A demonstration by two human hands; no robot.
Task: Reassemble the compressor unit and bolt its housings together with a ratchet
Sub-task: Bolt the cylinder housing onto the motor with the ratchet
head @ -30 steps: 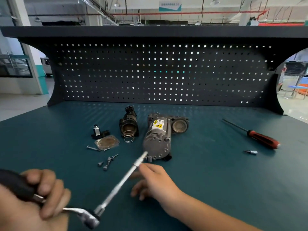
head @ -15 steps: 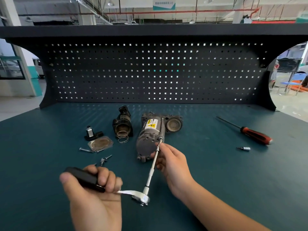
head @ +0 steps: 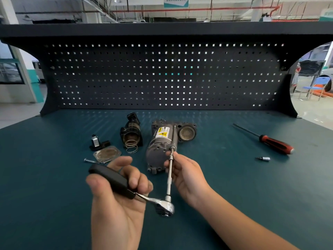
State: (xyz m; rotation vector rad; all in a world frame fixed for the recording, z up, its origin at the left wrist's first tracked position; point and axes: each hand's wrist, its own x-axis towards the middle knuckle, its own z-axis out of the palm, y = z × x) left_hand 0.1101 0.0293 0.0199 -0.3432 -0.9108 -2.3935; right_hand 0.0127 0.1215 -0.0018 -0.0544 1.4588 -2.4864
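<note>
The person's left hand (head: 117,195) and right hand (head: 187,174) are both bare. The right forearm (head: 243,221) is bare skin all the way to the view's lower edge, and the left forearm (head: 115,235) shows as a shorter bare stretch.

The compressor's (head: 158,152) yellow label (head: 161,134) print is unreadably small.

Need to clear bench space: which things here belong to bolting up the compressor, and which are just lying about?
In the job: ratchet, gripped by the left hand; its extension bar, pinched by the right hand at the compressor body; black housing, cover plate and long bolt, probably still to fit.

Lying about: red-handled screwdriver and loose bit, untouched on the right.
</note>
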